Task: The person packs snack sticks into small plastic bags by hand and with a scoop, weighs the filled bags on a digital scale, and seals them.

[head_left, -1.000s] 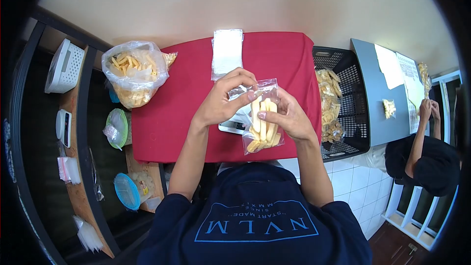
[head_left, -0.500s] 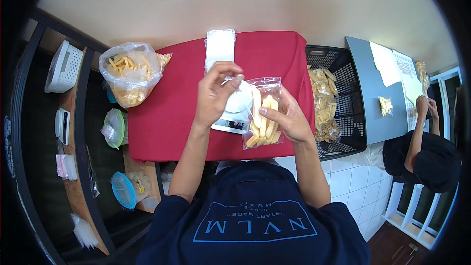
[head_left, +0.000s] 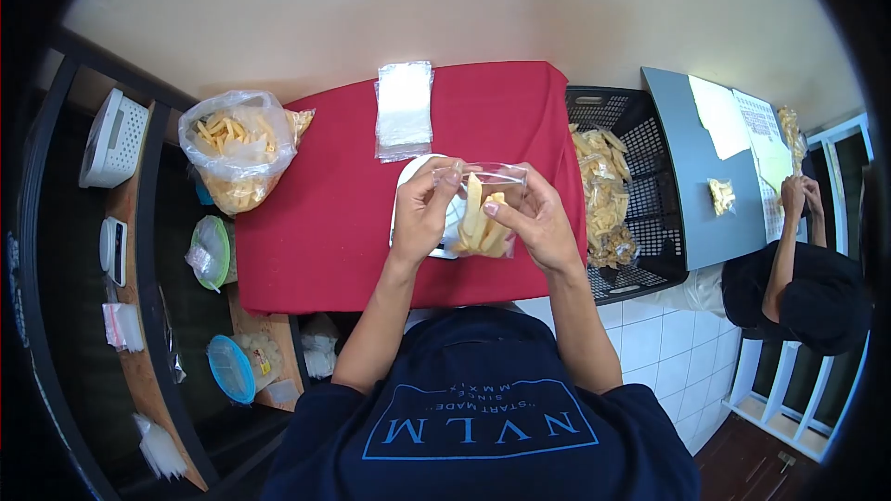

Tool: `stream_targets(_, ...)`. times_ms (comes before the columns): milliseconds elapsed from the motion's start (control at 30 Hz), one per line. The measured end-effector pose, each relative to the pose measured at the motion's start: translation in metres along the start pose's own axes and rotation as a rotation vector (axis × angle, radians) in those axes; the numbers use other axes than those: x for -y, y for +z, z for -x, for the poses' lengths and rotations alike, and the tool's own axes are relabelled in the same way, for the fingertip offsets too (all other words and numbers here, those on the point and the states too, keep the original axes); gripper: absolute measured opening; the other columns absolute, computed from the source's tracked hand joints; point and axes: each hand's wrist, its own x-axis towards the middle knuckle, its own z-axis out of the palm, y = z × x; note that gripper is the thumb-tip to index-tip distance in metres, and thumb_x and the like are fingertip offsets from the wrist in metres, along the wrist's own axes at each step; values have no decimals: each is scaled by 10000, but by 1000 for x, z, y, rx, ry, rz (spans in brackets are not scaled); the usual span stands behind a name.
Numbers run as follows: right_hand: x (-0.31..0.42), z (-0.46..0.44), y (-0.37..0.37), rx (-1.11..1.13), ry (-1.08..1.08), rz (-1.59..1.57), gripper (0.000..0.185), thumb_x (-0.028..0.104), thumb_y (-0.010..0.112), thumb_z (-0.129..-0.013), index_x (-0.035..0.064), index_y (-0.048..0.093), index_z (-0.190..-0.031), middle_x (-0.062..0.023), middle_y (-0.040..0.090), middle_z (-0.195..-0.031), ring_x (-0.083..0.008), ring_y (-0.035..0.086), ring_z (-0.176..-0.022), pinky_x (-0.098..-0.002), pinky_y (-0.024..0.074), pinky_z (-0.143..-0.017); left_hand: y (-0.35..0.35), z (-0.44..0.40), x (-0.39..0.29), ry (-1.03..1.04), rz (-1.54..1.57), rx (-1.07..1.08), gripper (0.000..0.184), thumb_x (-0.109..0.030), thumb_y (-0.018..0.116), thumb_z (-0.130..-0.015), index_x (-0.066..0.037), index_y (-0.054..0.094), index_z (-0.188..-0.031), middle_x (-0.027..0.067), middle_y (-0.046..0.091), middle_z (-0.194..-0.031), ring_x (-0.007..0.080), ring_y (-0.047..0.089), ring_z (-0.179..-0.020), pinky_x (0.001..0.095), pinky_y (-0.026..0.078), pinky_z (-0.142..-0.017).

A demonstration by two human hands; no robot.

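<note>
Over the table I hold a small clear plastic bag [head_left: 487, 239] of pale yellow, stick-shaped snack pieces. My left hand [head_left: 425, 213] pinches the top left corner of the bag. My right hand [head_left: 540, 223] grips its upper right side, the thumb lying across the front. The bag's top edge stretches between both hands, and one long piece stands up close to it. Behind the hands and bag, a white weighing scale [head_left: 414, 167] is partly hidden. A stack of clear empty bags [head_left: 405, 107] lies beyond the scale on the red tablecloth [head_left: 325, 223].
At the table's left end stands a large open bag of snack sticks [head_left: 239, 134]. To the right, a black crate [head_left: 650, 195] holds several filled bags. Past it, a co-worker [head_left: 798, 288] works by a grey board [head_left: 682, 158]. Shelves [head_left: 139, 306] stand at left.
My left hand has come down to the bag's top edge and taken hold of it. The bag has risen slightly and its top is now drawn out between both hands.
</note>
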Motion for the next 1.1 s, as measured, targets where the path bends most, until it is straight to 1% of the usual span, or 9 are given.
stream_targets(67, 1, 1, -2, -15, -25, -12, 316, 73, 689, -873, -3, 556, -1149, -92, 648, -1056, -128, 608, -981, -285, 495, -853, 6, -3, 1, 12, 13, 6, 259, -164, 545, -987, 35, 694, -1060, 96, 623, -1026, 131, 595, -911, 250, 480, -770)
stream_targets(167, 12, 4, -5, -98, -18, 68, 310, 63, 700, -855, -33, 617, -1137, -87, 666, -1038, -141, 619, -998, -291, 478, -893, 13, -8, -7, 82, -183, 99, 254, -147, 575, -960, 18, 690, -1115, 107, 623, -1026, 155, 607, -924, 256, 488, -800)
stream_targets(233, 18, 7, -4, -217, 11, 95, 236, 89, 700, -870, -35, 681, -1070, -85, 684, -962, -132, 638, -905, -277, 515, -810, 19, -10, -10, 79, -183, 114, 255, -158, 585, -958, 13, 694, -1112, 120, 624, -1071, 166, 603, -967, 265, 484, -817)
stream_targets(367, 19, 11, -13, -231, -76, 202, 202, 109, 688, -883, -40, 703, -1018, -71, 694, -893, -110, 639, -822, -253, 509, -773, 19, -15, -1, 143, -247, 199, 261, -151, 585, -952, 5, 687, -1134, 140, 620, -1137, 197, 591, -1055, 300, 477, -883)
stream_targets(533, 10, 19, -25, -218, 101, -64, 197, 124, 627, -923, -37, 709, -1001, -54, 696, -862, -77, 621, -775, -224, 486, -714, 23, -15, 0, 243, -314, 345, 305, -196, 555, -972, 4, 665, -1175, 150, 596, -1203, 221, 587, -1087, 345, 481, -923)
stream_targets(667, 8, 27, -25, -163, 179, -82, 171, 90, 639, -907, -34, 706, -1004, -69, 702, -866, -94, 641, -782, -234, 511, -711, 26, -16, 9, 161, -246, 355, 354, -248, 496, -1005, 9, 648, -1195, 157, 589, -1220, 237, 602, -1084, 353, 487, -923)
stream_targets(700, 10, 28, -26, -167, 176, -80, 171, 90, 639, -907, -34, 706, -1004, -69, 702, -866, -94, 641, -782, -234, 511, -711, 29, -15, 9, 149, -229, 336, 307, -192, 509, -991, 2, 667, -1169, 160, 616, -1177, 261, 619, -1058, 355, 498, -897)
stream_targets(933, 4, 29, -31, -71, 239, 32, 79, 57, 665, -882, -19, 671, -905, -36, 658, -801, -73, 594, -712, -223, 477, -636, 33, -12, 14, 119, -184, 444, 319, -214, 520, -990, 22, 673, -1139, 175, 623, -1182, 273, 615, -1097, 364, 495, -922)
stream_targets(1100, 1, 25, -31, -95, 192, 17, 92, 81, 640, -906, -4, 661, -933, -10, 641, -803, -60, 568, -706, -205, 449, -610, 28, -14, 11, 33, -226, 404, 331, -222, 497, -1005, 31, 675, -1123, 169, 647, -1138, 239, 622, -1058, 346, 485, -905)
